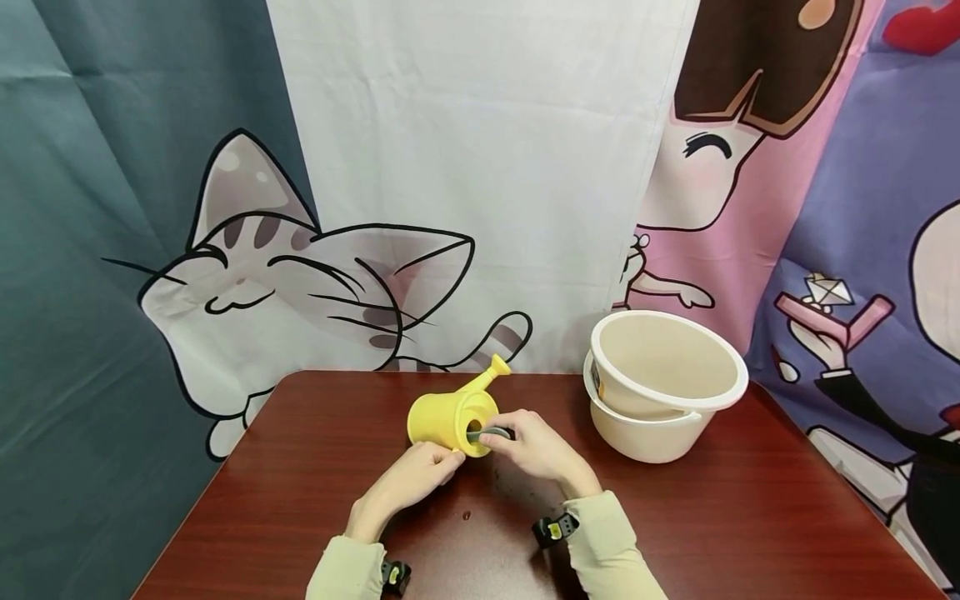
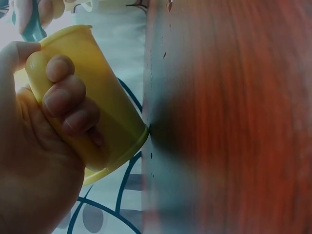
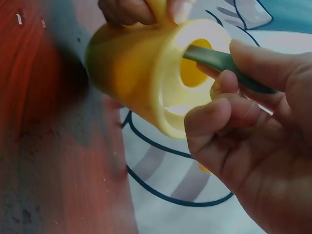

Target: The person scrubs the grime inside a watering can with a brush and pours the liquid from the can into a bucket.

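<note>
The head view shows a glossy yellow watering can (image 1: 435, 418) at the centre of the frame, tilted so that its top faces the lower right, with its spout (image 1: 477, 386) slanting to the upper right and ending in a round, flared head. A slim, dark green utensil (image 3: 222, 62) runs into the round opening (image 3: 193, 78) in the can's top; its far end is hidden inside. From the bottom, left of centre, the left hand (image 1: 414, 477) reaches up and right, its fingers curled round the can's handle (image 2: 38, 67). From the lower right, the right hand (image 1: 536, 450) reaches up and left, pinching the utensil between thumb and fingers. Two cream basins (image 1: 645, 437), one inside the other, stand right of centre on the reddish-brown table (image 1: 300, 483).
</note>
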A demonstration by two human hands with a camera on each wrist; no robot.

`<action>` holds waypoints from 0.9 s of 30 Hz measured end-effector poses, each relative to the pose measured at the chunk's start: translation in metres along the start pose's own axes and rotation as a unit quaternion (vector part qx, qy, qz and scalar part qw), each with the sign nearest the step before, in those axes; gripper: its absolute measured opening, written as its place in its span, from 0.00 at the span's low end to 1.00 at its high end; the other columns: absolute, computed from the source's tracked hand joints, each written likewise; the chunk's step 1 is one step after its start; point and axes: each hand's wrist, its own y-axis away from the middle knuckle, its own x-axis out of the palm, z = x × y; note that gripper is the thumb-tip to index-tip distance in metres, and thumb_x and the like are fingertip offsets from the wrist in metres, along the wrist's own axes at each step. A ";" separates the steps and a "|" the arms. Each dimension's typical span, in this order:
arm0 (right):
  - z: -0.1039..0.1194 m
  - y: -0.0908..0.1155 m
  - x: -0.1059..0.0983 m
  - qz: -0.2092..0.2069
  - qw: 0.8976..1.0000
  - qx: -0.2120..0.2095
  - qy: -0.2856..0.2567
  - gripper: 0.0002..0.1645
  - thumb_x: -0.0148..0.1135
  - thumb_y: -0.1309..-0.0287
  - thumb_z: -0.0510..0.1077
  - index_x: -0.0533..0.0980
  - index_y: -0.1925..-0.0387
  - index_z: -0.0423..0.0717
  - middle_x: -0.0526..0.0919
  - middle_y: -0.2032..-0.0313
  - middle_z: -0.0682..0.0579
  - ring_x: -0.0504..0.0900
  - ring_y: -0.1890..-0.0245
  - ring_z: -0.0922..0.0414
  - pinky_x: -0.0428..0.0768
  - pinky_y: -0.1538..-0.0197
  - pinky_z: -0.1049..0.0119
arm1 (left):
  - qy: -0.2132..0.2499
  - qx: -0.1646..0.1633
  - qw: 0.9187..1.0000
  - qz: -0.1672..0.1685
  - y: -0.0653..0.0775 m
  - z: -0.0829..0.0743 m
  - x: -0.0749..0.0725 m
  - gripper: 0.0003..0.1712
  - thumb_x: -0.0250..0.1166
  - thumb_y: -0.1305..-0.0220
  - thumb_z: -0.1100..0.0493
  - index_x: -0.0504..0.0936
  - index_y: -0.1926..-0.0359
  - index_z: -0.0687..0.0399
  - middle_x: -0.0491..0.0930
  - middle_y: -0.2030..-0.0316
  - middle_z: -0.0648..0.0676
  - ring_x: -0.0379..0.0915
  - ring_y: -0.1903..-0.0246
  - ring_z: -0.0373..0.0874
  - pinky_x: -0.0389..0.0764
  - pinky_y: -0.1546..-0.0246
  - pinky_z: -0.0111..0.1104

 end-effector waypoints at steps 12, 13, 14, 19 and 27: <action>-0.003 0.012 -0.022 0.028 0.991 0.049 -0.120 0.06 0.60 0.33 0.43 0.81 0.65 0.47 0.66 0.85 0.57 0.61 0.87 0.64 0.61 0.80 0.72 | 0.009 -0.004 1.000 0.001 0.001 0.001 0.000 0.30 0.52 0.27 0.44 0.65 0.88 0.46 0.58 0.90 0.39 0.52 0.87 0.33 0.59 0.83 0.28; 0.001 0.012 -0.024 0.028 0.990 0.047 -0.126 0.06 0.60 0.33 0.42 0.81 0.65 0.46 0.65 0.85 0.57 0.61 0.87 0.64 0.60 0.81 0.72 | 0.008 -0.004 1.000 0.001 0.001 0.001 0.000 0.30 0.52 0.27 0.44 0.66 0.89 0.45 0.58 0.90 0.39 0.52 0.87 0.33 0.59 0.83 0.28; 0.005 0.013 -0.026 0.029 0.990 0.046 -0.132 0.06 0.60 0.33 0.40 0.81 0.66 0.46 0.65 0.85 0.56 0.60 0.87 0.64 0.60 0.81 0.72 | 0.007 -0.004 1.000 0.001 0.001 0.001 0.000 0.30 0.52 0.27 0.44 0.66 0.89 0.45 0.58 0.90 0.39 0.52 0.87 0.33 0.59 0.83 0.27; 0.029 0.014 -0.031 0.022 0.989 0.039 -0.141 0.06 0.59 0.34 0.38 0.80 0.66 0.43 0.65 0.86 0.56 0.61 0.87 0.65 0.60 0.81 0.72 | 0.007 -0.004 1.000 -0.003 0.002 0.001 -0.001 0.30 0.52 0.27 0.45 0.66 0.88 0.45 0.58 0.90 0.39 0.52 0.87 0.33 0.59 0.83 0.28; 0.018 0.008 -0.017 0.015 0.995 0.036 -0.094 0.08 0.60 0.34 0.39 0.82 0.61 0.37 0.65 0.86 0.58 0.59 0.88 0.67 0.60 0.80 0.73 | 0.004 -0.002 1.000 -0.002 0.001 0.000 0.000 0.29 0.53 0.27 0.46 0.65 0.89 0.45 0.57 0.90 0.38 0.52 0.87 0.33 0.58 0.84 0.27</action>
